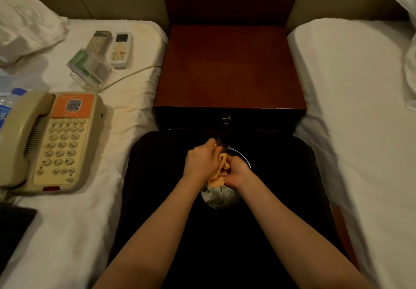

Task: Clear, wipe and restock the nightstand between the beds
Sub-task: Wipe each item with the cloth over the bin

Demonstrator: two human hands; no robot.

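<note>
The dark red wooden nightstand [229, 68] stands between the two beds, its top bare. Below its front edge, over my lap, my left hand [201, 161] and my right hand [238, 172] grip an orange cloth [221, 171] between them, bunched up. Directly beneath the hands sits a clear glass container [221, 198] with pale crumpled contents inside. Its rim curves out to the right of my right hand.
On the left bed lie a beige telephone [51, 142] with its cord, two remote controls [120, 48], a clear holder with green cards [87, 68], a water bottle [9, 101] and a dark flat object [13, 228]. The right bed [360, 108] has white linen.
</note>
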